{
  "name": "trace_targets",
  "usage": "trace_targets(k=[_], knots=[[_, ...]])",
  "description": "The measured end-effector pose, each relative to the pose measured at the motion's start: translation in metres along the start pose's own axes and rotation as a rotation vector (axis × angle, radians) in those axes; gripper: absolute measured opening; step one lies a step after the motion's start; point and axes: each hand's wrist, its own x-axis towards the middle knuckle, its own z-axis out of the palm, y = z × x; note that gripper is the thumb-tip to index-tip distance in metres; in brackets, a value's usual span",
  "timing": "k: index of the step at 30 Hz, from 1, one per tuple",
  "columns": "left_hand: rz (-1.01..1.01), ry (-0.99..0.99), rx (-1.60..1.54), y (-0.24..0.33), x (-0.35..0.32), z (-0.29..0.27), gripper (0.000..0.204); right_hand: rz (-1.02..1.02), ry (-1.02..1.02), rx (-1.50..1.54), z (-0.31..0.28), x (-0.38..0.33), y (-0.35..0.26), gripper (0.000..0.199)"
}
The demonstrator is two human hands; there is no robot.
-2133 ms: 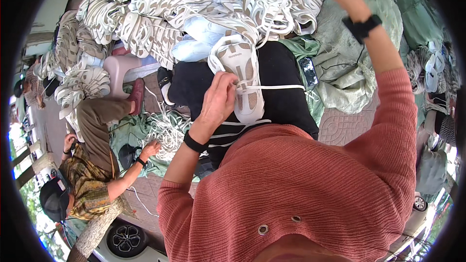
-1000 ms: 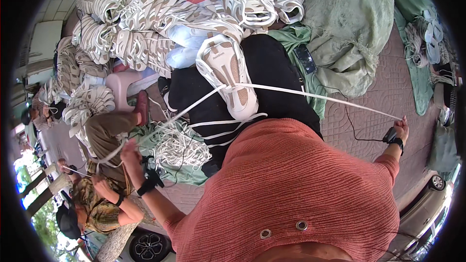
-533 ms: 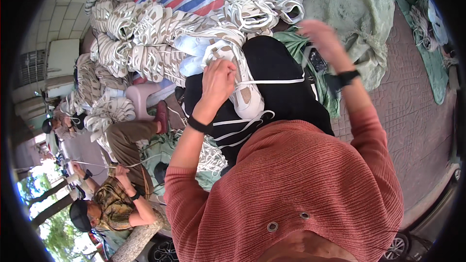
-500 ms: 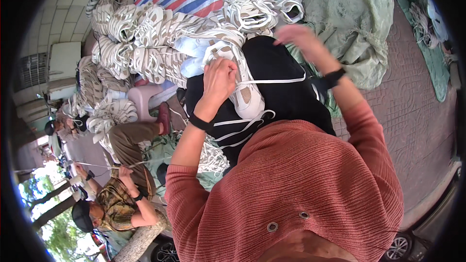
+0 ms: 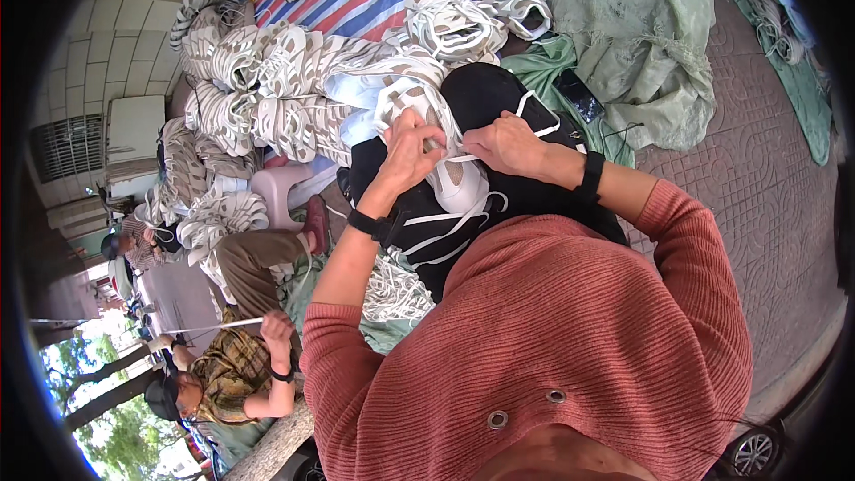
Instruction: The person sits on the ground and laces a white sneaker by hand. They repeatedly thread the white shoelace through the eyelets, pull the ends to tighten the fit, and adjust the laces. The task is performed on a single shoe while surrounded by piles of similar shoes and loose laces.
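A white and tan sneaker (image 5: 460,195) rests on my lap, on dark trousers, with its toe toward me. My left hand (image 5: 410,157) is over its left side, fingers curled and pinching at the lacing. From the right, my right hand (image 5: 509,146) meets it above the eyelets, thumb and fingers closed on a white shoelace (image 5: 462,159). A loop of lace trails past the right hand's knuckles. More loose lace lies across my lap to the left of the toe. The fingertips partly hide where the lace enters the shoe.
Rows of similar sneakers (image 5: 294,129) lie beyond and to the left, by a striped sheet (image 5: 374,0). A phone (image 5: 579,96) lies on green cloth near a pale sack (image 5: 637,44). At left, a co-worker (image 5: 236,365) stretches a lace near a pink stool (image 5: 278,196).
My right hand has come in from the far right to the shoe, beside my left hand, and now pinches the lace. The phone has come into sight. The co-worker's near hand has risen.
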Motion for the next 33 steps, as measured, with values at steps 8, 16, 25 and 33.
trace_targets(k=[8,16,25,33], knots=[[-0.048,0.022,-0.016,-0.005,-0.002,0.004,0.019,-0.091,-0.04,0.406,0.005,0.013,0.013,0.009],[-0.02,0.01,0.018,-0.01,-0.005,0.002,0.026,0.074,-0.2,0.134,0.0,0.017,-0.009,0.013],[0.043,0.058,0.01,-0.013,-0.005,0.003,0.025,-0.012,-0.055,0.167,0.008,0.022,0.001,0.011],[0.04,0.05,-0.013,-0.013,-0.004,0.001,0.025,0.037,-0.049,0.116,0.011,0.017,-0.004,0.009]])
